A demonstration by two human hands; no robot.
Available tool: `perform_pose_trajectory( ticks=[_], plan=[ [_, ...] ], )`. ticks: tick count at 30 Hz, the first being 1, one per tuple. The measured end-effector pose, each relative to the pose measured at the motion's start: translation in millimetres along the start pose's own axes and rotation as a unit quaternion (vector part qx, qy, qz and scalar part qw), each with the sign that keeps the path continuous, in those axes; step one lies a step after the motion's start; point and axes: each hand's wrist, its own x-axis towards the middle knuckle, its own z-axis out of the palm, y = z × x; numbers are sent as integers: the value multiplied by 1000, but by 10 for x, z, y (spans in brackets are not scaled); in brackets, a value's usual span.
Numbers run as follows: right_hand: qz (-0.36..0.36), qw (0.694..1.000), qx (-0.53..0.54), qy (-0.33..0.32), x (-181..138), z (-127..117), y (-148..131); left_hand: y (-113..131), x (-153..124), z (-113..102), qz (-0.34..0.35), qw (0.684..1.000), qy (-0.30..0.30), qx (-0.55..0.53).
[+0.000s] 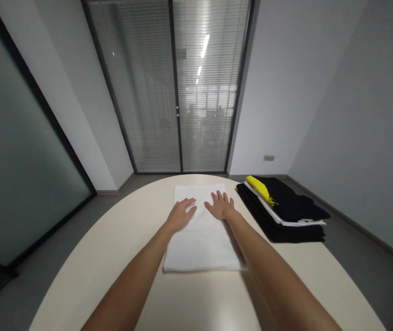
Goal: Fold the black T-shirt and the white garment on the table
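Observation:
A white folded cloth [203, 248], roughly rectangular, lies flat on the pale round table [113, 257]. My left hand [180, 214] rests on the left part of the cloth, fingers stretched toward the middle. On its upper right part lies my right hand [221, 205], palm down with the fingers spread. Neither hand grips anything. My right forearm covers some of the cloth's right edge. Whether the cloth is a garment or a plain piece of fabric cannot be made out.
To the right, a stack of folded dark cloth [293, 197] sits near the table's edge, with white layers and a yellow piece [259, 187] showing. Beyond the table stand a glass door with blinds [203, 128] and grey walls.

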Motion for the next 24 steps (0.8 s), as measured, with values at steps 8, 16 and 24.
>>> perform_pose_trajectory(
  ticks=[8, 16, 24],
  plan=[
    [-26, 998, 37, 36, -21, -6, 79, -105, -353, -148, -14, 995, 30, -99],
    [-120, 985, 112, 46, -345, -72, 368, -13, -934, -242, -102, 990, 87, -46],
    [-63, 995, 46, 53, -1151, -343, 629, 237, -1572, -494, -154, 978, 25, -136]
  ],
)
